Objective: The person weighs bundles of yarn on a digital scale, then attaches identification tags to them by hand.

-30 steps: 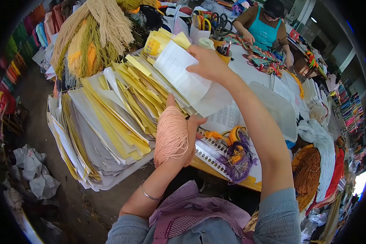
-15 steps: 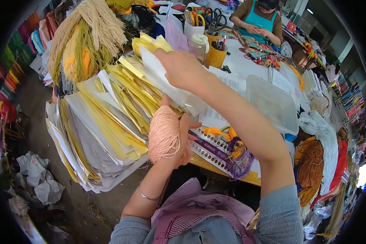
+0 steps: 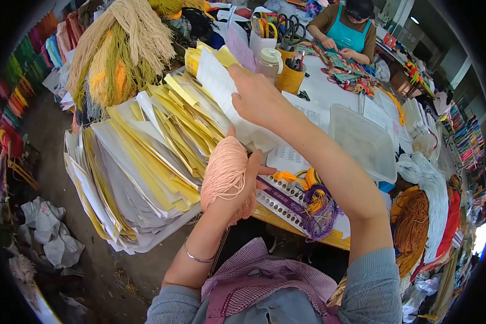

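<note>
A thick skein of peach-pink yarn (image 3: 224, 167) lies across my left hand (image 3: 248, 181), which holds it between thumb and fingers. Some of those fingertips stick out to the right, over a white strip with rows of holes (image 3: 281, 208). My right hand (image 3: 259, 97) pinches the edge of a white paper sheet (image 3: 216, 81) at the back end of a row of filed papers. The yellow and white paper folders (image 3: 146, 156) stand packed on edge to the left of both hands. My right fingertips are partly hidden behind the hand.
Purple and orange thread (image 3: 318, 208) lies on the strip. A clear plastic bin (image 3: 362, 143) stands right of my forearm. Behind are a lidded jar (image 3: 268, 65), a yellow pen cup (image 3: 290, 78) and scissors (image 3: 291, 29). Beige yarn hanks (image 3: 127, 38) hang at left. Across the table sits a person (image 3: 351, 32).
My right hand has shifted slightly right and down, and more of the white sheet's face shows. The left hand with the skein stays almost in place. The view has moved a little.
</note>
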{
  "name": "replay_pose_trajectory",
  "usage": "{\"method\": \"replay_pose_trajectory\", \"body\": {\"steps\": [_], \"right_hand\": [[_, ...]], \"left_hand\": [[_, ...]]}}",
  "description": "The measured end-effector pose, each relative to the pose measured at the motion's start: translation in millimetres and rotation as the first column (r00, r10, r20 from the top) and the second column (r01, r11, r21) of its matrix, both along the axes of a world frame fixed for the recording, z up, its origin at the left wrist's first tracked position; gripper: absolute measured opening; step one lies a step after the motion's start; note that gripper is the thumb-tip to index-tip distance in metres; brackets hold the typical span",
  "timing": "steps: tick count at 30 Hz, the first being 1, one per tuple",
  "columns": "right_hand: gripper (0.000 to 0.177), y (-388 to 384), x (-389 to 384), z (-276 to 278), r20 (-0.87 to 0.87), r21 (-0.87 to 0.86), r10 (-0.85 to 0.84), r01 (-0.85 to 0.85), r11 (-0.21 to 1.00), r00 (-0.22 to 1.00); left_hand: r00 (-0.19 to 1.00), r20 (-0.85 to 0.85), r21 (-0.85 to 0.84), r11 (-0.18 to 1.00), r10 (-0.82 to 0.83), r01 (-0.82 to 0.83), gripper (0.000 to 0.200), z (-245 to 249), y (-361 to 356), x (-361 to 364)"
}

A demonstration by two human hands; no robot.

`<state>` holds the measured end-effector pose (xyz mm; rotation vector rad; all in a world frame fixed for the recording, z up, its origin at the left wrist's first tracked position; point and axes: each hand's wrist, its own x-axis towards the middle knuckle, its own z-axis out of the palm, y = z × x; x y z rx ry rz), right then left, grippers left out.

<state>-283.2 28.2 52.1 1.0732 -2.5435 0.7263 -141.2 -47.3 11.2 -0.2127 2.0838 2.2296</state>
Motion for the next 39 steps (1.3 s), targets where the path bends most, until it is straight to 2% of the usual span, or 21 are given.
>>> {"method": "replay_pose_trajectory", "body": {"steps": [2, 4, 5, 8, 9, 10, 13, 14, 16, 20, 22, 26, 28, 32, 34, 35, 37, 38, 39], "right_hand": [[0.027, 2, 5, -1, -0.008, 0.007, 0.019, -0.019, 1.0, 1.0], [0.026, 1, 11, -2, -0.035, 0.029, 0.05, -0.049, 0.998, 0.998], [0.026, 1, 11, -1, -0.037, 0.033, 0.054, -0.053, 0.998, 0.998], [0.027, 3, 14, 1, -0.138, 0.042, 0.05, -0.045, 0.998, 0.989], [0.026, 5, 20, 5, -0.233, 0.099, 0.067, -0.045, 0.994, 0.97], [0.026, 7, 26, 9, -0.325, 0.154, 0.088, -0.039, 0.987, 0.942], [0.026, 10, 48, 30, -0.343, 0.245, 0.041, 0.047, 0.968, 0.938], [0.026, 12, 55, 38, -0.341, 0.249, 0.045, 0.044, 0.968, 0.939], [0.022, 18, 68, 50, -0.328, 0.364, 0.121, 0.007, 0.931, 0.937], [0.02, 22, 73, 47, -0.28, 0.487, 0.171, -0.014, 0.874, 0.945], [0.019, 19, 70, 46, -0.072, 0.585, 0.111, -0.048, 0.809, 0.991], [0.018, 7, 54, 38, -0.019, 0.541, 0.089, -0.065, 0.838, 0.996], [0.017, -7, 45, 33, 0.004, 0.485, -0.005, 0.002, 0.875, 1.0], [0.018, -33, 14, 10, -0.023, 0.435, -0.054, 0.059, 0.899, 0.998], [0.016, -42, -5, -10, -0.189, 0.361, -0.068, 0.134, 0.923, 0.98], [0.016, -47, -13, -20, -0.189, 0.36, -0.071, 0.137, 0.923, 0.979], [0.024, -55, -20, -31, -0.082, 0.234, -0.14, 0.156, 0.96, 0.987], [0.024, -56, -22, -34, -0.078, 0.229, -0.153, 0.167, 0.959, 0.985], [0.029, -55, -21, -36, 0.011, 0.219, -0.091, 0.086, 0.972, 0.996]], "left_hand": [[1.0, 0.011, 0.064, 0.998, -0.028, 0.028, 0.067, 1, -1, -4], [0.978, -0.147, 0.169, 0.97, -0.15, 0.174, 0.055, -3, 3, -14], [0.987, -0.103, 0.185, 0.972, -0.125, 0.142, 0.038, -5, 13, -20], [0.984, -0.072, 0.27, 0.947, -0.161, 0.175, 0.039, 5, 28, -30], [0.983, 0.043, 0.334, 0.929, -0.181, 0.156, 0.031, 18, 29, -35], [0.983, 0.041, 0.339, 0.928, -0.179, 0.155, 0.031, 15, 35, -37], [0.986, 0.015, 0.352, 0.924, -0.164, 0.149, 0.032, 6, 51, -49], [0.989, 0.004, 0.351, 0.926, -0.149, 0.138, 0.032, 2, 56, -52], [0.991, -0.009, 0.349, 0.929, -0.131, 0.126, 0.033, -4, 61, -56], [0.994, -0.024, 0.336, 0.935, -0.111, 0.112, 0.035, -11, 71, -60], [0.994, -0.027, 0.336, 0.935, -0.109, 0.111, 0.036, -13, 74, -60], [0.993, -0.034, 0.327, 0.938, -0.112, 0.117, 0.038, -14, 78, -60], [0.993, -0.038, 0.327, 0.938, -0.114, 0.12, 0.039, -15, 81, -61], [0.992, -0.051, 0.326, 0.937, -0.114, 0.125, 0.041, -17, 82, -60], [0.992, -0.056, 0.327, 0.936, -0.117, 0.129, 0.042, -19, 82, -59], [0.991, -0.06, 0.329, 0.935, -0.121, 0.134, 0.042, -20, 82, -59], [0.989, -0.068, 0.333, 0.932, -0.132, 0.147, 0.043, -22, 85, -57], [0.988, -0.075, 0.34, 0.928, -0.136, 0.154, 0.044, -23, 85, -58], [0.986, -0.087, 0.348, 0.923, -0.141, 0.163, 0.044, -25, 83, -56]]}}
